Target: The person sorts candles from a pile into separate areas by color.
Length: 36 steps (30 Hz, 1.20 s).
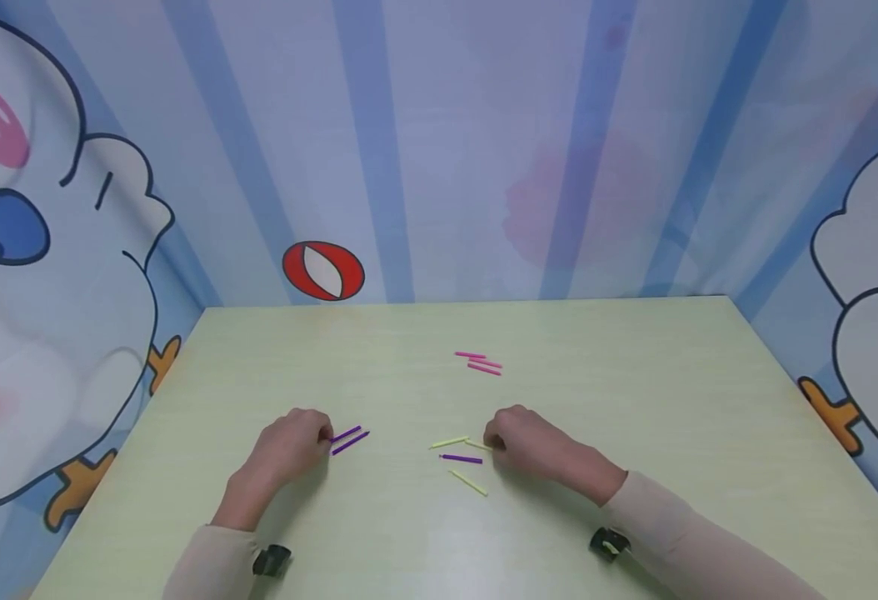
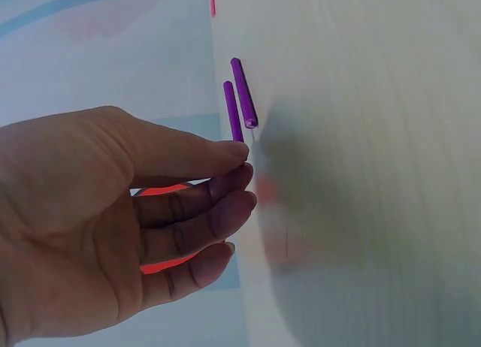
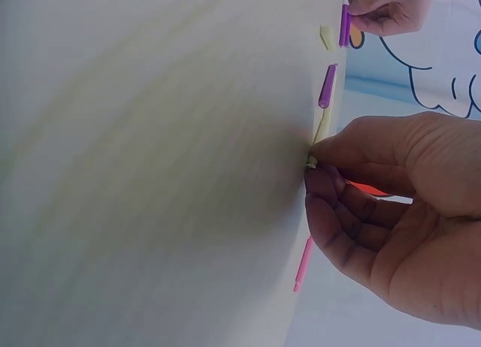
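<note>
My left hand (image 1: 289, 446) pinches the near end of a thin purple stick (image 1: 347, 433) between thumb and fingertips; its long axis slants to the right and away from me. A second purple stick (image 1: 351, 442) lies almost parallel just beside it, on my side.

My right hand (image 1: 532, 442) pinches the end of a yellow stick (image 1: 476, 445), which points left and slightly away.

Between my hands, nearer the right, another yellow stick (image 1: 447, 443) rises gently rightward, a third purple stick (image 1: 461, 458) lies nearly crosswise, and the nearest yellow stick (image 1: 468, 482) slants right and towards me. Farther back, beyond my right hand, three pink sticks (image 1: 485, 362) lie close together, roughly crosswise.

All rest on a pale yellow-green tabletop (image 1: 604, 358). Behind it hangs a blue-striped backdrop (image 1: 469, 125) printed with a red-and-white ball (image 1: 323, 271); large white cartoon figures flank the table.
</note>
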Tool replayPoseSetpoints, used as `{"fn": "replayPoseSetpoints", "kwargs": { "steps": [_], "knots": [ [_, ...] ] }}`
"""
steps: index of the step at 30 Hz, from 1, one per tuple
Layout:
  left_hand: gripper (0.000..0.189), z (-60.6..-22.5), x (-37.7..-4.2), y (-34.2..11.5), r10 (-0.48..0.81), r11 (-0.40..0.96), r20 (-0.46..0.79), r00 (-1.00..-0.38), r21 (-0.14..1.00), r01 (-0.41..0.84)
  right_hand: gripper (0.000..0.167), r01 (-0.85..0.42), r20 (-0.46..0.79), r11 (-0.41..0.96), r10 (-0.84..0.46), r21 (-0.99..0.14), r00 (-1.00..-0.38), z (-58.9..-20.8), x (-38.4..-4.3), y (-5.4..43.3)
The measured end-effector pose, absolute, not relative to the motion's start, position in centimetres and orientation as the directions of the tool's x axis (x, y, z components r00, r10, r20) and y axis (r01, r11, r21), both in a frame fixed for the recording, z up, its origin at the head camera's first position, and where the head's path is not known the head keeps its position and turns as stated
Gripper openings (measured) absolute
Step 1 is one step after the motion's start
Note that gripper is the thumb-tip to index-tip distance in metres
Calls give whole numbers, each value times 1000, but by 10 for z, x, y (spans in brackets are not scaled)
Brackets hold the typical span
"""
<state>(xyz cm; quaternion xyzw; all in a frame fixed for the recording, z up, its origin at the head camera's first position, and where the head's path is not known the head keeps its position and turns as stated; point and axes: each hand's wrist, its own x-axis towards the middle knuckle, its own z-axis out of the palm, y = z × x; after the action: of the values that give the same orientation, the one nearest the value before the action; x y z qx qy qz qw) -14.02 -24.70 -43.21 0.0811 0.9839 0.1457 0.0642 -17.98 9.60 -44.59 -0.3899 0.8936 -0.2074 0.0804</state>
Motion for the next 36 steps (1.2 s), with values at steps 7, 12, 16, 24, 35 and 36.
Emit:
{"fn": "replayPoseSetpoints", "kwargs": {
  "steps": [7,12,16,24,35,36],
  "knots": [
    [6,-436,-141,-246,182,939,-98,-978,312,143,33,-664,18,608,-731,-435,-682,-446,-180,96],
    [6,-436,-141,-244,173,939,-96,-980,317,135,30,-658,12,611,-729,-441,-685,-445,-179,96],
    [6,-435,-140,-243,168,938,-101,-981,323,128,29,-660,17,607,-730,-443,-683,-444,-179,96],
    [6,-434,-140,-245,174,933,-88,-981,332,136,31,-663,24,605,-731,-441,-682,-444,-179,96],
    [13,-421,-147,-230,171,939,-63,-983,313,143,34,-674,35,596,-737,-436,-674,-446,-180,97],
    [14,-420,-148,-227,174,938,-65,-983,315,145,34,-674,35,596,-737,-436,-675,-446,-180,97]
  ]
}}
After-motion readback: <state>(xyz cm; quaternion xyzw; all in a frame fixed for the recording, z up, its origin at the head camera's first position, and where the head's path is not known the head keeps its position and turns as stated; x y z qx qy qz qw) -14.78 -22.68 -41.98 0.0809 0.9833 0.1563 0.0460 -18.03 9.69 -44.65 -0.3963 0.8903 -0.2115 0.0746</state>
